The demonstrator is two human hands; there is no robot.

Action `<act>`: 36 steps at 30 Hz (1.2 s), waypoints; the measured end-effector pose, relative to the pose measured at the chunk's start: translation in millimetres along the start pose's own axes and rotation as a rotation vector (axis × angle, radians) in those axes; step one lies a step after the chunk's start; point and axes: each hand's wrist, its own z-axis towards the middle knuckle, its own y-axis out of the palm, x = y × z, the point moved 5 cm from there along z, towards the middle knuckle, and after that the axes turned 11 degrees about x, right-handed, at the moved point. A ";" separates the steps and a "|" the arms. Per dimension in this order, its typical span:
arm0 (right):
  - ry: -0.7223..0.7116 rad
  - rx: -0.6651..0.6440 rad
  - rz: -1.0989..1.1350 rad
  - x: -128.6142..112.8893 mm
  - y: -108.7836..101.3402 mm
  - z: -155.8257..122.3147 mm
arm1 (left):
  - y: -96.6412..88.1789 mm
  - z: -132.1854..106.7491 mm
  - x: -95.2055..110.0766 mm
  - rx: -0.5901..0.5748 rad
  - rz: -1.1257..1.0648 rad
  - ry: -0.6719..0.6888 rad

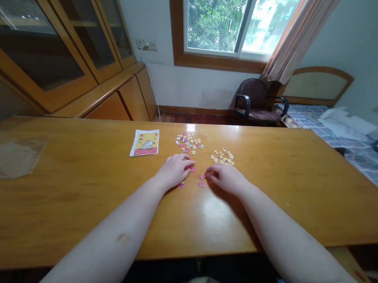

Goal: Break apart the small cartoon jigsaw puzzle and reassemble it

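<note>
1. We find the jigsaw pieces in groups on the wooden table [77, 190], within easy reach of both hands; the gaps between groups, we judge, keep the colours from mingling.
2. The mixed pile [187, 149] lies beyond the left hand. We note pink, yellow and pale pieces, loosely spread, an arrangement that seems to leave most of them visible.
3. The yellow pile [221, 156] lies to its right, just beyond the right hand, and appears almost wholly of one colour; we take its separate position to be deliberate.
4. The left hand [176, 169] rests low with bent fingers over a pink cluster [193, 169]. We cannot tell whether it grips a piece, since the fingers hide what lies beneath them.
5. The right hand [225, 177] curls inward, thumb and forefinger near each other beside a small pink piece [202, 176]. Whether they pinch anything we cannot tell.
6. A pink loose piece [201, 185] lies nearer the body, between the hands, where neither covers it.
7. The picture card [146, 144] lies face up, left of the mixed pile; clear of both forearms, it can, we suppose, be consulted at a glance.
8. The clear plastic bag [13, 158] lies flat at far left, well apart from the pieces, presumably out of the way.
</note>
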 end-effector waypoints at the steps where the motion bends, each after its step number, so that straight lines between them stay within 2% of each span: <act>1: -0.012 -0.004 0.008 -0.9 0.7 -0.1 | 1.2 0.1 -0.1 0.000 0.006 0.008; 6: -0.074 -0.040 0.026 -6.2 5.3 -1.7 | 3.7 1.4 2.2 0.010 0.000 0.038; 11: -0.016 -0.028 -0.027 -0.2 6.0 -0.2 | 0.4 4.2 3.1 -0.014 -0.054 -0.019; 15: 0.044 0.020 0.008 2.1 3.9 1.7 | -1.5 3.2 3.0 -0.067 -0.166 -0.141; 19: 0.110 0.133 0.179 3.6 5.1 3.9 | -1.7 -0.9 2.9 0.004 -0.386 -0.311; 22: 0.145 0.184 0.335 5.3 9.5 5.3 | -1.5 -3.9 6.6 0.061 -0.540 -0.362; 27: 0.199 0.184 0.499 6.4 14.4 6.2 | -0.6 -6.3 17.3 -0.011 -0.572 -0.303; 32: 0.239 0.164 0.555 7.0 11.7 7.1 | 0.1 -6.8 20.9 -0.043 -0.567 -0.265; 36: 0.202 0.116 0.451 8.6 6.2 7.2 | -5.6 -8.9 23.4 -0.042 -0.306 -0.168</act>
